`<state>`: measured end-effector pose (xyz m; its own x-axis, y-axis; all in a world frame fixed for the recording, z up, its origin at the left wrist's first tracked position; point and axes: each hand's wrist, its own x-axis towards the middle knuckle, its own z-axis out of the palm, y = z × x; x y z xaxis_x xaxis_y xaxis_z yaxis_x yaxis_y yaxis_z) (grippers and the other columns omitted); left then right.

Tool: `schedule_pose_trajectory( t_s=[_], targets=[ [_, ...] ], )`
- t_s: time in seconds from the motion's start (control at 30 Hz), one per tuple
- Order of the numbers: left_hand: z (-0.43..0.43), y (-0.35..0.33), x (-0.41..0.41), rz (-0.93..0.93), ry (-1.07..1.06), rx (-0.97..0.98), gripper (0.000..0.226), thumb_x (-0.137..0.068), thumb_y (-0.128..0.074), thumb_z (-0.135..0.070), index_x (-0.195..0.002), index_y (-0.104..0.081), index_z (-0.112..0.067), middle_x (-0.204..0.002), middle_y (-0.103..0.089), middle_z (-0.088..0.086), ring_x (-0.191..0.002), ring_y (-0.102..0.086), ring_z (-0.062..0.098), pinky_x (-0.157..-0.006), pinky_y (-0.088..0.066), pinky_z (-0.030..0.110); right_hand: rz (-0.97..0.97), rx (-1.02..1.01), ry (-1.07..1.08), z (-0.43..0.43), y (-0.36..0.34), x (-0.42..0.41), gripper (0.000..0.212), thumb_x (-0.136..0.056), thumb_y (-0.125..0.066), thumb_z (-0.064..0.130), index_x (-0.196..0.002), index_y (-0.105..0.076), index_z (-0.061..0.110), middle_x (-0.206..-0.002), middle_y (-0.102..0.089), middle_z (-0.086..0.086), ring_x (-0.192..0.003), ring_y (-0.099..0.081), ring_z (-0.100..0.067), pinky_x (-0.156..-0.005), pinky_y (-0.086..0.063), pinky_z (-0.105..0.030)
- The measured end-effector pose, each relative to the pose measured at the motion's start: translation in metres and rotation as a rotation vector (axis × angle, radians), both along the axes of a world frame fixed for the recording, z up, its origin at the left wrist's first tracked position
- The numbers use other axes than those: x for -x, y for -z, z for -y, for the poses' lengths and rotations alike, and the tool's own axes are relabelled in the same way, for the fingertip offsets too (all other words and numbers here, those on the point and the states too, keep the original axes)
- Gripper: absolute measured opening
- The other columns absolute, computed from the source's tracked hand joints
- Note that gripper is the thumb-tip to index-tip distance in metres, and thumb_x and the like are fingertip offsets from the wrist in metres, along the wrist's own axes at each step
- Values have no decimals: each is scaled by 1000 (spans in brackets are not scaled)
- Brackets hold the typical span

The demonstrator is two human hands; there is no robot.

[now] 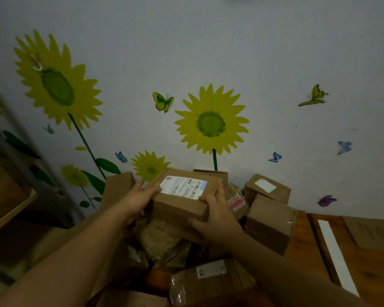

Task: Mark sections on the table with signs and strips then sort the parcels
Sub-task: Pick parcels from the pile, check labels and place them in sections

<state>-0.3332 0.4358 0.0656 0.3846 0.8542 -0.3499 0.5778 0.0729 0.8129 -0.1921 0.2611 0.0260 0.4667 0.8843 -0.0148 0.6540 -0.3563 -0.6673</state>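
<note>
At frame centre we hold a white-labelled brown cardboard parcel [177, 207], left grip [140, 198] and right grip [217, 216] curled round its ends, above a heap of brown boxes [271, 222]. Lower right, a white strip [335, 251] marks the wooden bench [302, 238]; sorting looks barely begun.

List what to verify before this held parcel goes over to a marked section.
1. Grip of left hand on the parcel: ok, fingers round its left end.
2. Grip of right hand: ok, round its near right corner.
3. The label faces up: ok.
4. Text on the label readable: cannot tell, blurred.
5. The white strip lies on the table: ok.
6. Writing on the cardboard sign beside it readable: cannot tell, too dim.
</note>
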Motion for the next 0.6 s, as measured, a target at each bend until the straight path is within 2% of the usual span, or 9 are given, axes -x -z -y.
schedule_pose_trajectory(
  t_s=[0.07, 0.13, 0.2, 0.3, 0.37, 0.43, 0.5, 0.57, 0.6],
  targets=[
    [2, 2, 6, 18, 5, 31, 83, -84, -66, -43, -150, -19, -24, -149, -34, 10, -121, -46, 33, -67, -52, 35, -97, -6, 53, 8, 1, 8, 74, -77, -65, 60, -137, -33, 33, -160, 6, -2, -143, -22, -28, -112, -32, -45],
    [11, 2, 13, 69, 51, 87, 64, -84, -68, -31, -140, -40, -17, -126, -54, 11, -105, -55, 29, -59, -50, 32, -238, -55, 119, 15, -8, 18, 61, -82, -63, 56, -131, -35, 34, -155, -16, -2, -136, -34, -24, -107, -39, -44],
    [23, 2, 23, 165, 73, 114, 43, -86, -68, -23, -125, -52, -15, -107, -62, 7, -95, -59, 26, -62, -50, 33, -310, -100, 142, 22, -18, 29, 52, -88, -61, 43, -132, -35, 32, -149, -28, 1, -131, -38, -21, -105, -42, -39],
    [43, 7, 42, 345, 59, 86, 44, -83, -69, -13, -123, -49, -15, -109, -63, 8, -95, -62, 25, -74, -53, 38, -365, -241, 117, 39, -30, 45, 69, -84, -69, 29, -138, -27, 40, -139, -39, 10, -131, -41, -17, -104, -42, -33],
    [58, 4, 56, 466, 47, 78, 50, -81, -71, -8, -123, -45, -16, -113, -61, 8, -99, -62, 24, -87, -52, 40, -372, -385, 95, 51, -44, 55, 92, -77, -77, 26, -139, -13, 50, -123, -43, 29, -120, -47, 3, -98, -43, -19],
    [73, -4, 69, 555, 56, 45, 57, -79, -71, -4, -124, -40, -21, -112, -58, 4, -100, -60, 20, -89, -51, 38, -375, -464, 97, 62, -59, 66, 105, -76, -80, 19, -140, -1, 46, -109, -36, 41, -98, -47, 25, -88, -38, -6],
    [89, -15, 79, 614, 75, -17, 72, -77, -72, -1, -132, -33, -27, -114, -55, -2, -104, -58, 17, -90, -50, 36, -371, -504, 119, 71, -72, 77, 111, -76, -80, 17, -143, 3, 45, -103, -37, 42, -89, -46, 30, -93, -38, -14],
    [105, -25, 87, 619, 119, -98, 88, -75, -75, -2, -142, -25, -30, -122, -50, -5, -113, -53, 18, -98, -46, 41, -353, -549, 149, 83, -78, 85, 105, -68, -84, 27, -133, -10, 63, -108, -51, 37, -103, -55, 14, -100, -46, -32],
    [113, -29, 91, 610, 148, -124, 92, -75, -75, -2, -145, -22, -29, -124, -49, -6, -115, -52, 17, -101, -44, 42, -347, -563, 154, 90, -81, 89, 102, -62, -83, 31, -131, -16, 63, -112, -54, 33, -108, -57, 5, -98, -49, -39]
  ],
)
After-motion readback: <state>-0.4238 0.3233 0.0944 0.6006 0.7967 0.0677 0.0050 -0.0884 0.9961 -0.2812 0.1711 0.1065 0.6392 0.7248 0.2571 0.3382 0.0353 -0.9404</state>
